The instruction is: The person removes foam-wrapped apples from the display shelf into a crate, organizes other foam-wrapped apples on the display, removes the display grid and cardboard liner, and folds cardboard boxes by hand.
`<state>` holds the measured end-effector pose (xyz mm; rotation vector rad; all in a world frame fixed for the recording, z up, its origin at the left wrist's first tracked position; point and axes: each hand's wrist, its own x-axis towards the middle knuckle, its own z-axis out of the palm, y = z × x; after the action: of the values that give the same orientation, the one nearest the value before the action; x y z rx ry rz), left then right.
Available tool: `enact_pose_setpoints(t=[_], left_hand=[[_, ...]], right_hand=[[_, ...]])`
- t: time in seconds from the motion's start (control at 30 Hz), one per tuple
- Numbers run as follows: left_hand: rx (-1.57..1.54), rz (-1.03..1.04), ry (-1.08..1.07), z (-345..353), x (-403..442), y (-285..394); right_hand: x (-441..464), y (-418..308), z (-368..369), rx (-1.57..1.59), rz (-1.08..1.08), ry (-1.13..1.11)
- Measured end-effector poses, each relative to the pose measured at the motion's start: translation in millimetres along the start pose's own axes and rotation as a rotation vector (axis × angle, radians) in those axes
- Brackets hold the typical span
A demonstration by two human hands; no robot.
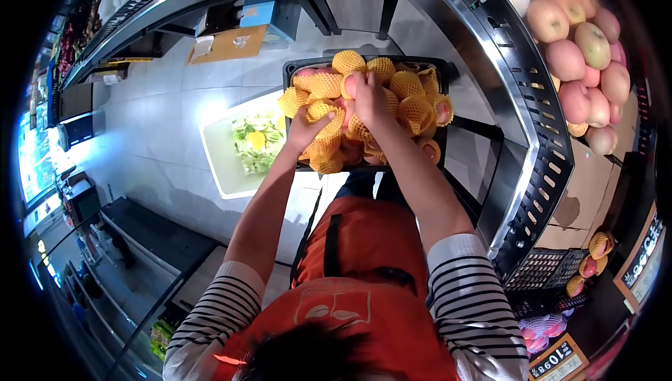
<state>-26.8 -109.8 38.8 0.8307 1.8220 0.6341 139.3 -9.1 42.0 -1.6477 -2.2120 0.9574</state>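
Note:
A black crate (446, 76) in front of me is heaped with pinkish-red apples, most wrapped in yellow foam nets. Around one netted apple (321, 111) at the near left of the heap, my left hand (306, 131) is closed, thumb on top. My right hand (369, 97) grips another apple (349, 86), pink skin showing under the fingers and yellow net on its left side. Further netted apples (415, 111) lie right of my right hand. Parts of both held apples are hidden by my fingers.
A white bin (213, 144) with green leafy scraps stands left of the crate. Metal-edged display shelves (514, 101) curve around the right, bearing loose apples (574, 59). An opened cardboard box (227, 45) lies under the back shelf. Price signs (560, 360) stand at lower right.

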Motion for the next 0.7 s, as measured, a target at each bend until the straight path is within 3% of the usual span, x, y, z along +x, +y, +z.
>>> enact_pose_setpoints(t=[0.07,0.23,0.3,0.4,0.47,0.5,0.53,0.7], left_hand=[[0.282,-0.012,0.113,-6,6,10],[0.131,0.144,-0.018,-13,33,-19],[0.190,0.223,0.095,-15,37,3],[0.410,0.382,0.161,-34,82,37],[0.725,0.357,0.203,-35,132,55],[0.790,0.249,0.057,-36,148,68],[1.094,0.214,0.030,-32,178,56],[1.102,0.257,0.143,-32,207,46]], right_hand=[[-3,7,9,0.020,0.040,0.007],[-5,30,10,0.022,0.023,-0.059],[-7,28,1,0.000,0.086,-0.154],[-17,30,-7,0.026,0.051,-0.072],[-31,21,-34,0.265,0.024,-0.024],[-44,17,-52,0.354,-0.024,0.036],[-53,18,-73,0.383,-0.154,0.052],[-133,7,-141,1.016,0.075,-0.084]])
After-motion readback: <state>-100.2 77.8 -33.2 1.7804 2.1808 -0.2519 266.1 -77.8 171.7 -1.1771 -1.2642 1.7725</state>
